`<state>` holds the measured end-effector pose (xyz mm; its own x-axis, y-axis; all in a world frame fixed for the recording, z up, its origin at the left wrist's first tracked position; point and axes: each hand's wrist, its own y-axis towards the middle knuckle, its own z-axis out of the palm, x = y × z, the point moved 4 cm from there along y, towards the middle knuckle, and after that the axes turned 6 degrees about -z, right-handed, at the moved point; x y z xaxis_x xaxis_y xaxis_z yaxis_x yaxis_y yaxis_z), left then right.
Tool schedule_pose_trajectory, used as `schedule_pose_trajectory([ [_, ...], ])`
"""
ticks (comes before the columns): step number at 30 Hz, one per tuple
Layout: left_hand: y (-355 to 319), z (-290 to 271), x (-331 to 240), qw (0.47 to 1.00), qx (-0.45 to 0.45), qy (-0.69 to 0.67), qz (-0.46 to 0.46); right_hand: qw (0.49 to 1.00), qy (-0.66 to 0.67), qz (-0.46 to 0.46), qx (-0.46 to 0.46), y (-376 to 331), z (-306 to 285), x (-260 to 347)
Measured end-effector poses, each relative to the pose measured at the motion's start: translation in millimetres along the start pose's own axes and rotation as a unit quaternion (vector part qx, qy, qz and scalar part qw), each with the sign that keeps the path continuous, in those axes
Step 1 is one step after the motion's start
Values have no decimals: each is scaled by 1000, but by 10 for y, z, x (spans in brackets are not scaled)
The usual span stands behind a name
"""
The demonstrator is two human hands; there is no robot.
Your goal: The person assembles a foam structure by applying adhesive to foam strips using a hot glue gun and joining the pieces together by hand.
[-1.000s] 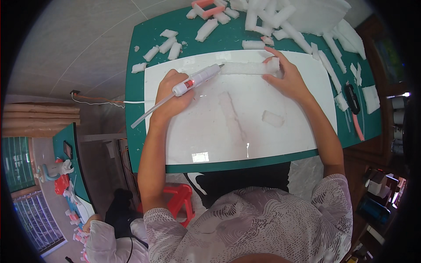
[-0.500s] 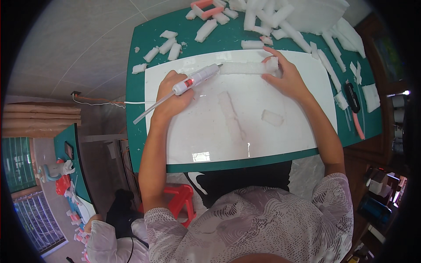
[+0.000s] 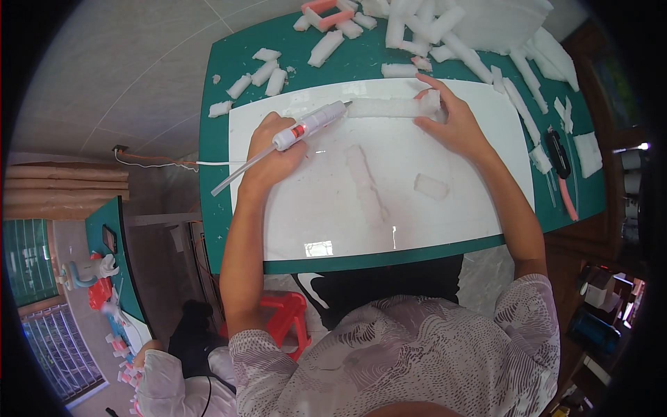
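My left hand point(image 3: 278, 153) is closed round a white hot glue gun point(image 3: 309, 126), with a clear glue stick point(image 3: 240, 172) jutting from its back. The nozzle points right, at the left end of a long white foam strip point(image 3: 389, 108) lying across the white board point(image 3: 306, 208). At the strip's right end, my right hand point(image 3: 451, 118) pinches a small white foam piece point(image 3: 431, 103) between thumb and fingers, against the strip. Nearer me on the board are a thin foam strip point(image 3: 366, 184) and a short foam block point(image 3: 431, 186).
Foam offcuts point(image 3: 264, 71) and a pink foam frame point(image 3: 326, 14) lie along the far edge of the green table point(image 3: 354, 66). Black-and-pink pliers point(image 3: 559, 156) rest at the right beside more foam. A red stool point(image 3: 288, 316) stands below; another person point(image 3: 180, 382) sits at lower left.
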<state>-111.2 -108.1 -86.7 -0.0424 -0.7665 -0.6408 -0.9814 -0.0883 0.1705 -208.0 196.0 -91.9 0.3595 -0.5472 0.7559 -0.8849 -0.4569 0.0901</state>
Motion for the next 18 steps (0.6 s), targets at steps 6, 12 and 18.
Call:
schedule_pose_trajectory([
  [6,6,6,12,1000,1,-7,-4,999,-15,-39,-18,4,5,-80],
  [12,-16,-33,3,1000,6,-24,-4,1000,12,-5,11,11,1,-40],
  [18,-14,-42,-12,1000,24,-12,4,1000,10,-11,7,4,-6,-44],
])
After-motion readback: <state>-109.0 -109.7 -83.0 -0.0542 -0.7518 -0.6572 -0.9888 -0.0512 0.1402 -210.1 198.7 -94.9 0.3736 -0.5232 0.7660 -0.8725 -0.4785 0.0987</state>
